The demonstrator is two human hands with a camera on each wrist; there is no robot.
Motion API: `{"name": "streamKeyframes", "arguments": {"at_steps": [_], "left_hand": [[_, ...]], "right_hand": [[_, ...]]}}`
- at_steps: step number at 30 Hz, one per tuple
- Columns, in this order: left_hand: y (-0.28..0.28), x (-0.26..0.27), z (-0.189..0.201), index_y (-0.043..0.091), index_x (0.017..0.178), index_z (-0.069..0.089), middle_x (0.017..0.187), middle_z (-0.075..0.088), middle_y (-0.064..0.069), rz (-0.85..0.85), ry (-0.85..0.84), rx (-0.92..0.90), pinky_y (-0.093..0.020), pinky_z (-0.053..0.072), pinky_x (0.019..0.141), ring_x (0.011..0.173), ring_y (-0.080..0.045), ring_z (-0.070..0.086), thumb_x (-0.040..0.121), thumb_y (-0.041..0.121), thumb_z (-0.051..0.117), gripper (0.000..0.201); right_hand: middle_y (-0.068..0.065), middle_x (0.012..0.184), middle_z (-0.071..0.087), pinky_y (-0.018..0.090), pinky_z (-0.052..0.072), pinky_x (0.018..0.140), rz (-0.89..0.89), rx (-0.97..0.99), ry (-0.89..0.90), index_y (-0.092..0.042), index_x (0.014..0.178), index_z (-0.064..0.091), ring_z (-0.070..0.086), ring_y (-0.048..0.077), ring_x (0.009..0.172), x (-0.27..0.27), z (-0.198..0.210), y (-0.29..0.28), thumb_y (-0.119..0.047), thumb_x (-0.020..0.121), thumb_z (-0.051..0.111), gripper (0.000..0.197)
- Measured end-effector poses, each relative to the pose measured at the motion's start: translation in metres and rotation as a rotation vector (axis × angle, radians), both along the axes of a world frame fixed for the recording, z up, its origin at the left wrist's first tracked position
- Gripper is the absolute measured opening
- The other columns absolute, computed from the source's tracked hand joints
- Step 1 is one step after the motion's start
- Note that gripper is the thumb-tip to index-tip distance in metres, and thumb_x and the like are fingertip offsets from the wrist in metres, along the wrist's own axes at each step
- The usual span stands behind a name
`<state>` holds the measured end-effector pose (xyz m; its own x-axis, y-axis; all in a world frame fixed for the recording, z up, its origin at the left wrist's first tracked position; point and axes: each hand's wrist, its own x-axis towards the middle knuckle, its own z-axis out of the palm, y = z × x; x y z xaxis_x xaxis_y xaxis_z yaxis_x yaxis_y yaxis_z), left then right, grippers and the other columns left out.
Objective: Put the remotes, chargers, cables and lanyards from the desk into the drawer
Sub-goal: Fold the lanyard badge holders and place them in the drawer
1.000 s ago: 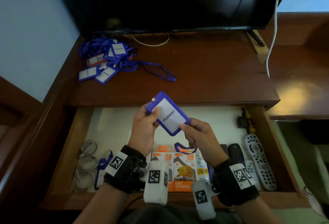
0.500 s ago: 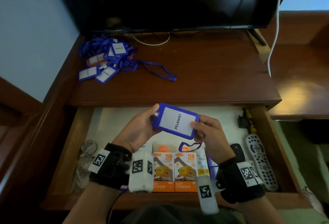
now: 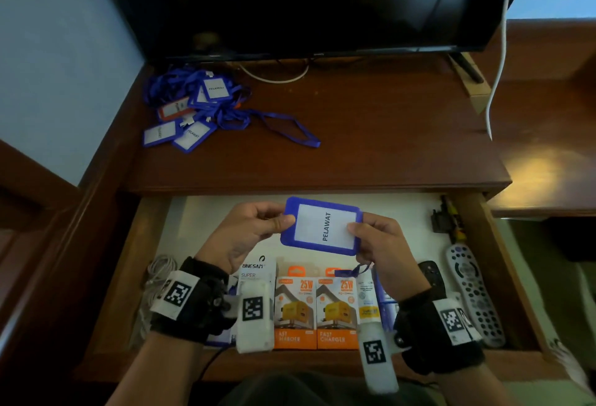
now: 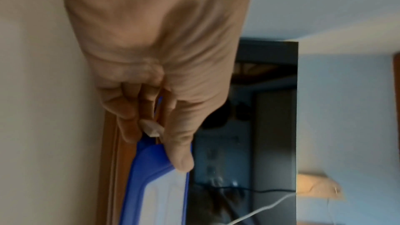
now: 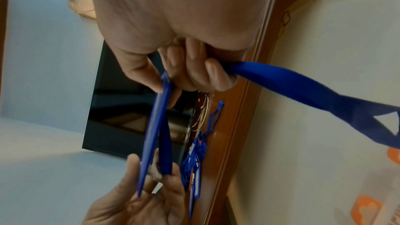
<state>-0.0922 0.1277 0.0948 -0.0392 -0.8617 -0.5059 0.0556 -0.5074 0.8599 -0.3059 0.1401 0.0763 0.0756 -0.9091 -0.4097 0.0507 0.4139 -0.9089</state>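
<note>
A blue badge holder [image 3: 322,226] marked PELAWAT is held level above the open drawer [image 3: 503,276]. My left hand [image 3: 254,228] pinches its left edge [image 4: 155,168] between thumb and fingers. My right hand [image 3: 371,237] pinches the right edge [image 5: 160,109] and also holds the blue strap [image 5: 292,83], which trails down towards the drawer. A pile of blue lanyards with badges [image 3: 196,105] lies at the desk's back left. In the drawer are remotes [image 3: 474,292], charger boxes [image 3: 316,308] and a white cable coil [image 3: 158,276].
A dark TV screen [image 3: 306,2] stands at the back of the wooden desk [image 3: 371,134]. A white cable [image 3: 498,50] hangs at the right. A small black adapter [image 3: 442,218] lies in the drawer's back right corner.
The badge holder has turned from a slant to level and moved slightly right. Both hands have shifted to its opposite short edges, the left wrist dropping lower.
</note>
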Motion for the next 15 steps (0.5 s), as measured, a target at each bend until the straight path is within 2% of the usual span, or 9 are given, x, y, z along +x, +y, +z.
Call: {"name": "streamKeyframes", "arguments": {"at_steps": [2,4,6,9,11,13,15], "left_hand": [[-0.0004,-0.0012,-0.0013,0.021,0.073,0.073,0.088,0.064,-0.002,0.031,-0.123,-0.011,-0.042,0.049,0.090,0.095,-0.025,0.059,0.067,0.008,0.079,0.015],[-0.0008,-0.0042,-0.0034,0.025,0.082,0.068,0.096,0.061,0.001,-0.009,-0.289,-0.039,-0.035,0.047,0.088,0.095,-0.016,0.054,0.071,0.010,0.080,0.022],[-0.0018,-0.0046,-0.0046,0.029,0.088,0.066,0.105,0.062,0.002,-0.084,-0.359,-0.048,-0.033,0.044,0.088,0.095,-0.012,0.052,0.075,0.014,0.078,0.023],[-0.0036,-0.0008,-0.0031,0.025,0.096,0.069,0.103,0.066,0.002,-0.291,-0.357,0.003,-0.029,0.043,0.082,0.086,-0.013,0.053,0.085,0.021,0.070,0.013],[-0.0038,0.0014,-0.0024,0.018,0.100,0.070,0.099,0.070,0.000,-0.401,-0.333,0.042,-0.028,0.043,0.081,0.085,-0.013,0.056,0.088,0.026,0.065,0.015],[-0.0033,0.0028,-0.0036,0.015,0.100,0.069,0.100,0.073,-0.002,-0.432,-0.263,0.094,-0.031,0.048,0.086,0.091,-0.017,0.064,0.090,0.027,0.061,0.017],[-0.0035,0.0038,-0.0047,0.011,0.101,0.067,0.095,0.074,-0.005,-0.470,-0.255,0.109,-0.031,0.050,0.081,0.082,-0.016,0.067,0.093,0.028,0.057,0.020]], "right_hand": [[0.013,0.086,0.070,0.022,0.039,0.053,0.014,0.008,0.022,-0.016,0.085,0.065,0.056,0.031,0.075,0.0020,0.0025,-0.0013,-0.011,0.097,0.050,0.020],[0.012,0.086,0.069,0.017,0.040,0.048,0.040,0.008,0.042,-0.014,0.088,0.062,0.058,0.024,0.069,0.0038,0.0039,-0.0022,-0.012,0.099,0.048,0.018],[0.008,0.083,0.069,0.015,0.041,0.047,0.055,0.006,0.047,-0.015,0.088,0.061,0.060,0.024,0.068,0.0050,0.0048,-0.0034,-0.014,0.099,0.047,0.018],[0.000,0.076,0.071,0.015,0.044,0.048,0.060,0.014,0.031,-0.014,0.088,0.061,0.065,0.013,0.062,0.0034,0.0054,-0.0048,-0.014,0.099,0.048,0.018],[-0.002,0.071,0.071,0.016,0.043,0.050,0.075,0.008,0.020,-0.015,0.088,0.062,0.064,0.010,0.060,0.0019,0.0041,-0.0058,-0.013,0.099,0.047,0.019],[-0.004,0.069,0.071,0.016,0.043,0.050,0.087,0.009,0.024,-0.016,0.087,0.062,0.064,0.011,0.060,0.0021,0.0040,-0.0060,-0.013,0.099,0.047,0.020],[-0.004,0.068,0.071,0.015,0.044,0.049,0.085,0.019,0.033,-0.015,0.088,0.062,0.065,0.009,0.058,0.0027,0.0027,-0.0061,-0.014,0.099,0.047,0.019]]}}
